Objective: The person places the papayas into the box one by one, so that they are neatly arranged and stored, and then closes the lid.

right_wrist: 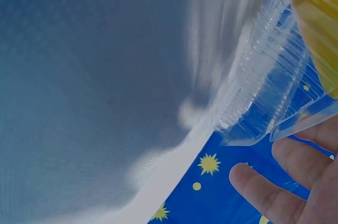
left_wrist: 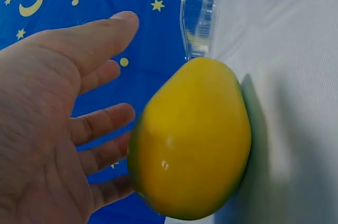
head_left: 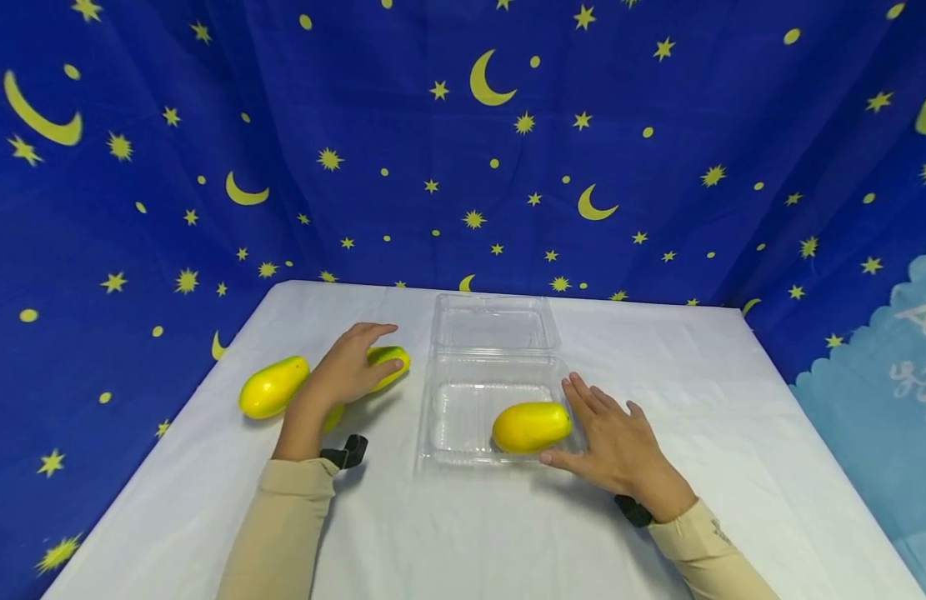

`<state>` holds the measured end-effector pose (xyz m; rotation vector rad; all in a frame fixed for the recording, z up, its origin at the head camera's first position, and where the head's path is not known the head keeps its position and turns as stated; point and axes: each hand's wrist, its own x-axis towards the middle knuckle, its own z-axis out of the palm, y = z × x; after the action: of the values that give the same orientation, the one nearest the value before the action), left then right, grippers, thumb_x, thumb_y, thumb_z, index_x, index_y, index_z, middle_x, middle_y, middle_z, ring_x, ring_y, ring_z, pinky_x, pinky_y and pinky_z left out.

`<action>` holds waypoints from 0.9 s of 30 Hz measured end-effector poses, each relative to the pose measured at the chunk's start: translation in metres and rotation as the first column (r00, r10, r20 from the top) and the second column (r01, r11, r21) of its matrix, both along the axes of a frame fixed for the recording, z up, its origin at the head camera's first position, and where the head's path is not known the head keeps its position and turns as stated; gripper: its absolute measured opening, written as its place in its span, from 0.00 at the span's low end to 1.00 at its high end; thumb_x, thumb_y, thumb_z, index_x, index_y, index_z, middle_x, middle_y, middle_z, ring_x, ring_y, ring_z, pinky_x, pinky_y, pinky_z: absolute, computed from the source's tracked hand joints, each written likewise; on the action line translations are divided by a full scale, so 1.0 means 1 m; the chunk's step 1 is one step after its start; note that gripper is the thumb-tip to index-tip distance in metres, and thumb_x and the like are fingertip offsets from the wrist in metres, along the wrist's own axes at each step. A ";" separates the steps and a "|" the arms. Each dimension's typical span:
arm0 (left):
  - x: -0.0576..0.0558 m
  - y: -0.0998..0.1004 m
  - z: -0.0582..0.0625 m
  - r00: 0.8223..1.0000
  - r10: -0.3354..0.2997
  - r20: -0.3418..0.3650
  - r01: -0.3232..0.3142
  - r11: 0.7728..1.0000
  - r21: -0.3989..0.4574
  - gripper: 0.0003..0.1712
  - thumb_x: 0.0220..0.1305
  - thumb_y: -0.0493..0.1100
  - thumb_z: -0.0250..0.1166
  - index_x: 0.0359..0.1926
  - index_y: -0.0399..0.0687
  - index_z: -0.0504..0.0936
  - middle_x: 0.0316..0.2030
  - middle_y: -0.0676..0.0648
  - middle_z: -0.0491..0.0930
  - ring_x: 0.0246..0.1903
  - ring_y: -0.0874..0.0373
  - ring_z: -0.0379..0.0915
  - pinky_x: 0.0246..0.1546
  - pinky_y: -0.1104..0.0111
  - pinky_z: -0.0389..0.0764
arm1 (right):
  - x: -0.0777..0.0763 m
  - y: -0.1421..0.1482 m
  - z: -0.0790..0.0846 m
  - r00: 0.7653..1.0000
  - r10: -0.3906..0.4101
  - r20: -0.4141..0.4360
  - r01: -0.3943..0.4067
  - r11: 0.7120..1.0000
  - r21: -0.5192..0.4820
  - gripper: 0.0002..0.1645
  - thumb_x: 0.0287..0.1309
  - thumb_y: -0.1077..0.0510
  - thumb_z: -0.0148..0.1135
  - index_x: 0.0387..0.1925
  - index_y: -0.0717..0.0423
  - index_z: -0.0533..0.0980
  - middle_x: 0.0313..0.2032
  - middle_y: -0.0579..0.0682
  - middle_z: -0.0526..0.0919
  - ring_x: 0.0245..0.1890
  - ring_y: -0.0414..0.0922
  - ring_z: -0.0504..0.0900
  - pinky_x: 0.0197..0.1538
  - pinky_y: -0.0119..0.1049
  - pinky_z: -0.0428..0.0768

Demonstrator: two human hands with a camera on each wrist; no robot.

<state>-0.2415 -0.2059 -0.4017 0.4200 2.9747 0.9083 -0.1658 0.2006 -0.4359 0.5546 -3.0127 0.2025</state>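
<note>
A clear plastic clamshell box (head_left: 463, 454) stands with its lid (head_left: 496, 329) folded back. In its base, at the right front, lies a yellow papaya (head_left: 532, 427). My left hand (head_left: 348, 367) is over a yellow-green papaya (head_left: 391, 360) left of the box, thumb and fingers apart and partly covering it. In the left wrist view the fingers extend beside a papaya (left_wrist: 195, 139); whether they touch it I cannot tell. My right hand (head_left: 616, 442) spreads its fingers along the box's right side, thumb near the front corner. In the right wrist view, fingers (right_wrist: 301, 160) meet the box rim.
Another papaya (head_left: 275, 387) lies at the table's left, and a further one (head_left: 332, 417) shows partly beneath the left wrist. A white cloth covers the table (head_left: 447, 533). Behind it hangs a blue curtain (head_left: 402, 125) with yellow moons and stars.
</note>
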 end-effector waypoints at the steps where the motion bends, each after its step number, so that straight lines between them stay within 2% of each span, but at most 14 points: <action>1: 0.000 -0.001 0.000 1.000 0.003 0.011 -0.003 1.000 -0.008 0.36 0.69 0.58 0.63 0.74 0.57 0.65 0.73 0.41 0.62 0.73 0.40 0.57 0.72 0.41 0.60 | 0.000 0.000 0.000 1.000 0.000 -0.001 0.000 1.000 0.001 0.71 0.45 0.09 0.45 0.79 0.50 0.53 0.78 0.50 0.56 0.71 0.61 0.67 0.63 0.77 0.61; 8: 0.002 -0.008 -0.002 0.998 -0.001 0.067 0.002 1.000 -0.017 0.37 0.68 0.57 0.64 0.74 0.55 0.65 0.73 0.38 0.61 0.73 0.39 0.56 0.72 0.41 0.58 | -0.001 0.000 0.000 1.000 -0.001 -0.010 0.001 1.000 0.003 0.71 0.45 0.09 0.46 0.79 0.50 0.53 0.78 0.50 0.57 0.71 0.60 0.67 0.62 0.77 0.62; 17: 0.002 -0.012 -0.007 0.991 -0.002 0.132 0.006 0.999 -0.037 0.38 0.68 0.57 0.64 0.74 0.51 0.65 0.72 0.38 0.63 0.72 0.40 0.58 0.72 0.41 0.58 | -0.001 -0.001 0.000 1.000 0.000 0.000 0.000 1.000 0.001 0.70 0.46 0.12 0.52 0.78 0.50 0.54 0.78 0.50 0.57 0.71 0.60 0.68 0.62 0.77 0.62; 27: 0.001 -0.011 -0.007 0.989 -0.007 0.148 0.013 0.999 -0.042 0.39 0.68 0.57 0.64 0.74 0.50 0.64 0.72 0.39 0.65 0.71 0.41 0.61 0.71 0.41 0.61 | -0.001 0.000 -0.001 1.000 -0.005 0.005 0.005 1.000 -0.002 0.70 0.46 0.11 0.50 0.79 0.50 0.53 0.78 0.50 0.56 0.71 0.60 0.67 0.62 0.77 0.62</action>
<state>-0.2403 -0.2172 -0.4086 0.3501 2.8488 0.8343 -0.1672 0.2008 -0.4366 0.5473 -3.0176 0.2075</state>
